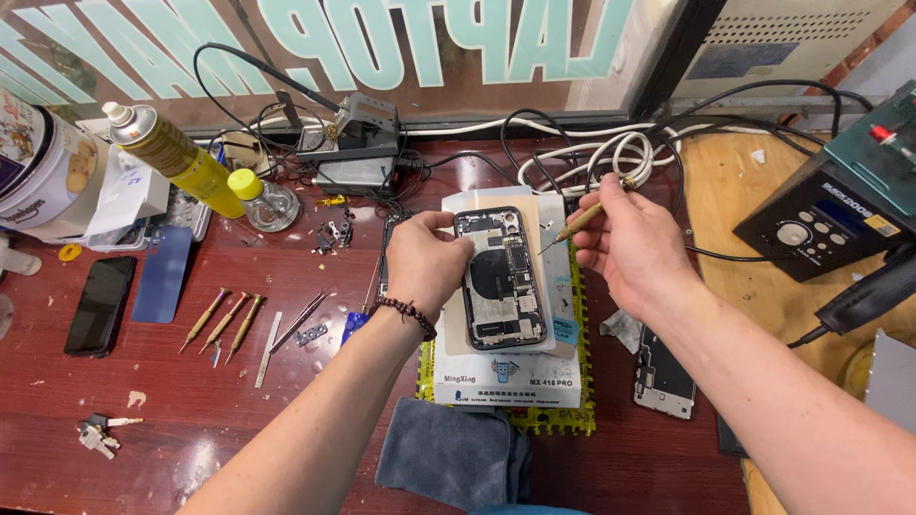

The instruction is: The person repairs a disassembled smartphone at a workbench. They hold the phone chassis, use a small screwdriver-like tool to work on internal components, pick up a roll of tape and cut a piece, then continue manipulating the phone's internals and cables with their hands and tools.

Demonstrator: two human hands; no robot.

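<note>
A: The dark red workbench [286,381] is messy, with tangled cables at the far side. How far along is the work?

B: The opened phone [502,278] lies on a white pad [506,381] in the middle. Its back is already off and its insides show. Many parts still sit inside.

A: And the hands?

B: The left hand [425,262] pinches the phone's far left corner. The right hand [630,248] is closed on a thin screwdriver [580,221], tip near the phone.

A: Counts?

B: Three spare screwdrivers [225,322] at the left, one black phone [99,305], one yellow spray can [176,155], one grey cloth [453,453].
</note>
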